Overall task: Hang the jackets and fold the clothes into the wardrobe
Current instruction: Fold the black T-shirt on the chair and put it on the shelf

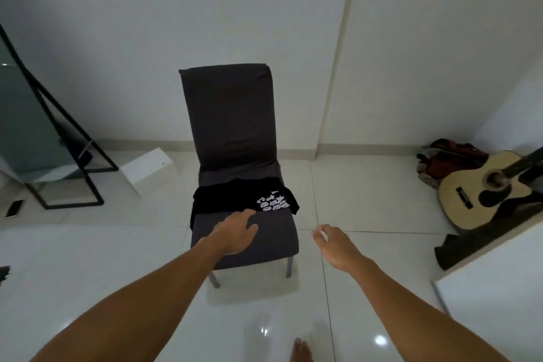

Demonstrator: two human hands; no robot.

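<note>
Limp black shirt (pixel 235 200) — cloth-covered chair (pixel 232 114)

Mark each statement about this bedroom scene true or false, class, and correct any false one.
1. A black shirt with a white print lies on the chair. True.
2. The left hand grips the shirt. False: it reaches toward it, fingers extended, holding nothing.
3. A guitar lies on the floor at the right. True.
4. The right hand holds a hanger. False: it is empty, over the floor beside the chair.
</note>
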